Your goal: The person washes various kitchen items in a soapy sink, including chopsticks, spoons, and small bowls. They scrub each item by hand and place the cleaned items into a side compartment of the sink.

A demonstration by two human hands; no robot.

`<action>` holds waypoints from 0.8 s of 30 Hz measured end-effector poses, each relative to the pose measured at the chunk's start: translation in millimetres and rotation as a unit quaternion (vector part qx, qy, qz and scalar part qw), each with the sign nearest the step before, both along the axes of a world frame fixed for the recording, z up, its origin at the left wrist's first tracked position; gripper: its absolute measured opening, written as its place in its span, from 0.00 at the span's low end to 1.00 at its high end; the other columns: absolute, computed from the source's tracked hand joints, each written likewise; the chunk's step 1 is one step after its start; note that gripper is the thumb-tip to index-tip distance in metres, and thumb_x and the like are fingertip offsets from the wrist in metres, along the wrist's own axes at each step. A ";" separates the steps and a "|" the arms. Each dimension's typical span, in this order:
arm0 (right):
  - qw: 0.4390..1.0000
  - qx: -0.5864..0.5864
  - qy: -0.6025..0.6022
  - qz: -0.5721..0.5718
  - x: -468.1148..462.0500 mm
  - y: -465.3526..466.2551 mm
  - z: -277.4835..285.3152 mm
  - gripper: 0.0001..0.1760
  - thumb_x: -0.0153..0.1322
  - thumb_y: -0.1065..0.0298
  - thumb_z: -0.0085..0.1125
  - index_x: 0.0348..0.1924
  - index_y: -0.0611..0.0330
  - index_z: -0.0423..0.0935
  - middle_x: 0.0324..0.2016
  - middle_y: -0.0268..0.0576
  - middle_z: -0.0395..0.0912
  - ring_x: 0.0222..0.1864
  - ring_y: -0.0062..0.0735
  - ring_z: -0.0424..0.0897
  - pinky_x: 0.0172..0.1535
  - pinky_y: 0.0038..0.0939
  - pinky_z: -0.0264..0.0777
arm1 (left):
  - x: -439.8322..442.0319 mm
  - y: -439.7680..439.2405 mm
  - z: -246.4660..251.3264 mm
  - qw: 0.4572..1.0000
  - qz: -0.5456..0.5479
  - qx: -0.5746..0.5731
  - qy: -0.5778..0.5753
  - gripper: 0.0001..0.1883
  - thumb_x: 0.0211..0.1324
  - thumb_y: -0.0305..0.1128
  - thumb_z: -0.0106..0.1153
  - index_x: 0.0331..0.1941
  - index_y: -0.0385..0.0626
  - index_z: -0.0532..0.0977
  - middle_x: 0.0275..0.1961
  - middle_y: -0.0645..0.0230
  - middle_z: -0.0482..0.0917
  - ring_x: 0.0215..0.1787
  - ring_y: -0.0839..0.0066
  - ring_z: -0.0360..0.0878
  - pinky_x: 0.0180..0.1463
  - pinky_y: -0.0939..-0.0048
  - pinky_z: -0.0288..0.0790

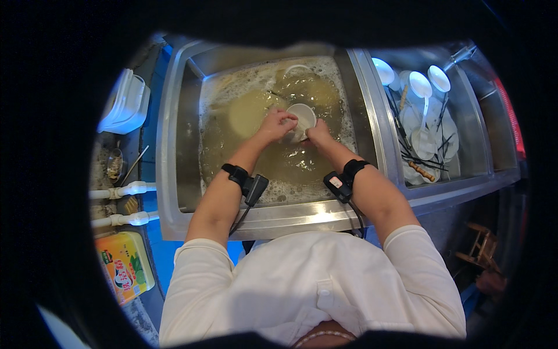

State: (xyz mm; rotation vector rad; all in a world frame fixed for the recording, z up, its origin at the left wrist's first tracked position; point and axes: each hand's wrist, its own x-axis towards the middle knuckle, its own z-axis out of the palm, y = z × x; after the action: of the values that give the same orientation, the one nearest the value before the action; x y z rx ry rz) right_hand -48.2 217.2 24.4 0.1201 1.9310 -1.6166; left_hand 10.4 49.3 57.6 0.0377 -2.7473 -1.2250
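Note:
Over the murky, foamy water of a stainless steel sink basin (283, 213), a small white bowl (307, 112) is tilted with its opening towards me. My right hand (320, 133) grips the bowl's lower right side. At its left rim is my left hand (279, 125), fingers curled over the opening; whether they pinch anything is unclear. To the left, a large pale round item (250, 114) lies under the surface, its kind blurred by the water. Farther back, the curved white rim of a dish (298, 68) breaks the surface.
The right basin (475, 118) holds white soup spoons (420, 84), dark chopsticks (442, 115) and a wooden-handled utensil (421, 171). Along the left stand white plastic tubs (126, 102), white pipes (135, 187) and a yellow detergent container (126, 266). A wooden stool (479, 246) is at lower right.

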 end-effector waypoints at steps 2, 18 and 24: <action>0.999 -0.023 -0.023 -0.021 8.4 -2.3 -3.5 0.21 0.58 0.84 0.47 0.46 0.69 0.64 0.40 0.54 0.72 0.36 0.46 0.78 0.26 0.37 0.78 | 3.5 10.2 -7.5 0.969 0.145 -0.199 0.025 0.27 0.43 0.40 0.65 0.49 0.41 0.71 0.50 0.53 0.72 0.49 0.58 0.73 0.49 0.62 0.70; 0.886 0.231 0.099 0.390 22.8 0.1 28.2 0.14 0.59 0.73 0.47 0.34 0.70 0.77 0.27 0.58 0.79 0.34 0.49 0.81 0.35 0.40 0.76 | 17.6 5.1 -11.5 0.969 -0.138 -0.156 -0.136 0.22 0.32 0.34 0.66 0.38 0.44 0.76 0.33 0.55 0.80 0.36 0.58 0.78 0.39 0.61 0.71; 0.994 0.004 0.028 0.106 19.2 0.1 14.5 0.16 0.59 0.72 0.53 0.38 0.72 0.75 0.29 0.56 0.78 0.29 0.45 0.82 0.28 0.39 0.78 | 5.9 -2.8 -35.4 0.965 0.149 0.057 -0.210 0.19 0.35 0.35 0.64 0.37 0.46 0.76 0.34 0.55 0.79 0.35 0.56 0.78 0.38 0.60 0.71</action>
State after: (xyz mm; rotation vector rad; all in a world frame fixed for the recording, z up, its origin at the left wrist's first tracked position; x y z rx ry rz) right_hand -29.0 217.3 38.9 -0.1242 1.9209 -1.4862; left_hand 16.3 46.6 22.2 0.7780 -2.8490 -1.4158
